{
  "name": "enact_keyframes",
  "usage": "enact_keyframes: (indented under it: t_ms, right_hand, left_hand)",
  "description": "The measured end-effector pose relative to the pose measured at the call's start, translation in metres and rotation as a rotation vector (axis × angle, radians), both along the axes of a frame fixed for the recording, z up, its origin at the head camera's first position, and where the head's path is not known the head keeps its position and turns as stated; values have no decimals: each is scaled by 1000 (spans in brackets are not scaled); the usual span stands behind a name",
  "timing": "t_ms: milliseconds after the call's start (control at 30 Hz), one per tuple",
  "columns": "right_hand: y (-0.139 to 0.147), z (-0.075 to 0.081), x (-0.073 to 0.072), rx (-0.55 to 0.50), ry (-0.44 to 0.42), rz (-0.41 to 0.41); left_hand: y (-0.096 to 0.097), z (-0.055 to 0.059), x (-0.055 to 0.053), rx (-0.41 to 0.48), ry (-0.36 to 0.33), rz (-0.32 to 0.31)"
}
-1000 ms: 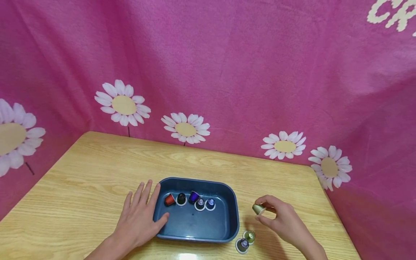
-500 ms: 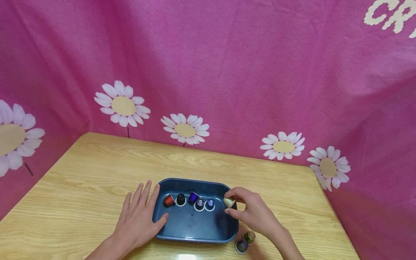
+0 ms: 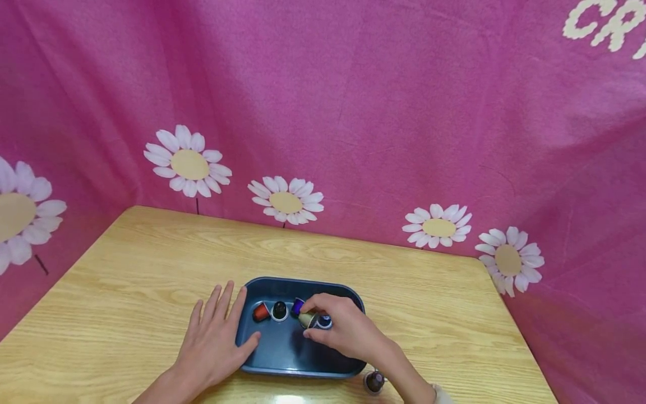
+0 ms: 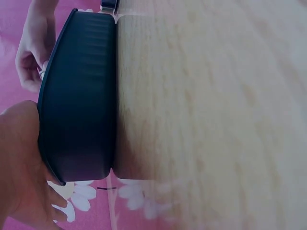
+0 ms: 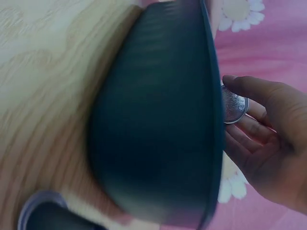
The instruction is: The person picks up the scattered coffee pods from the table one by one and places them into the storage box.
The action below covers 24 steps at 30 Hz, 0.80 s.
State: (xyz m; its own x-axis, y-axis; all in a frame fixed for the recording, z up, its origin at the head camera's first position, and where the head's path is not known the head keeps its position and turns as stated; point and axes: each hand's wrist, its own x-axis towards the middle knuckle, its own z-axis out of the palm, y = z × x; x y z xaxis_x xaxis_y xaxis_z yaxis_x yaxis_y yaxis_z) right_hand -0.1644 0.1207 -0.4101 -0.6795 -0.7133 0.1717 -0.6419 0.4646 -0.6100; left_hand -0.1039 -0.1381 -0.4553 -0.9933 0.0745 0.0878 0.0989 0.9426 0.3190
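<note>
My right hand (image 3: 348,331) pinches a pale green-gold coffee capsule (image 3: 307,319) between thumb and fingers over the dark blue plastic tray (image 3: 282,353). Its round foil lid (image 5: 235,108) faces the right wrist camera. My left hand (image 3: 214,334) rests on the tray's left rim, fingers spread and straight. Inside the tray, a red capsule (image 3: 261,312) lies tilted, beside an upright black capsule (image 3: 280,311). A purple capsule (image 3: 297,306) and a blue capsule (image 3: 324,321) are close to the held one, partly covered by it and my fingers.
Just outside the tray's near right corner, a dark capsule (image 3: 374,381) stands on the wooden table (image 3: 444,314), next to my right forearm. A pink cloth (image 3: 353,112) with printed daisies hangs behind the table.
My right hand has carried the green-gold capsule leftward from the table at the right to over the tray's capsules. Its forearm now covers the green capsule on the table. My left hand stays put.
</note>
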Motion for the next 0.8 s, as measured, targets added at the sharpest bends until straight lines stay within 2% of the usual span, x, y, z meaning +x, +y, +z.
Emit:
enact_keyframes:
  t_ms: [200, 333, 800]
  right_hand:
    - [-20, -4, -2, 98, -85, 17]
    - [-31, -8, -4, 148, -108, 19]
    - [-52, -30, -8, 249, -8, 106]
  left_hand:
    - [-1, 1, -1, 3, -14, -3]
    - [0, 1, -1, 6, -35, -4]
    - [-1, -1, -1, -4, -19, -11]
